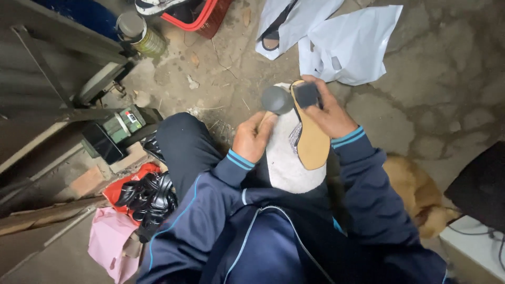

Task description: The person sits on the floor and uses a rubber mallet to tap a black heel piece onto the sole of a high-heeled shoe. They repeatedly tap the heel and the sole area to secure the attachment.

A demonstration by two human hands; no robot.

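My left hand (253,138) grips a wooden-handled hammer whose round grey head (277,100) hangs just left of a shoe heel. My right hand (327,110) holds a tan-soled shoe (311,142) turned sole up, fingers wrapped over its dark heel block (306,94). The shoe rests on a white cloth (286,158) spread over my knee. Both arms wear dark blue sleeves with light blue cuffs.
A pile of black sandals on red and pink bags (142,197) lies at left, beside bricks (87,181) and a green box (123,123). White plastic bags (347,44) lie on the cracked ground ahead. A tan dog (421,194) lies at right. A red basket (202,18) stands at the top.
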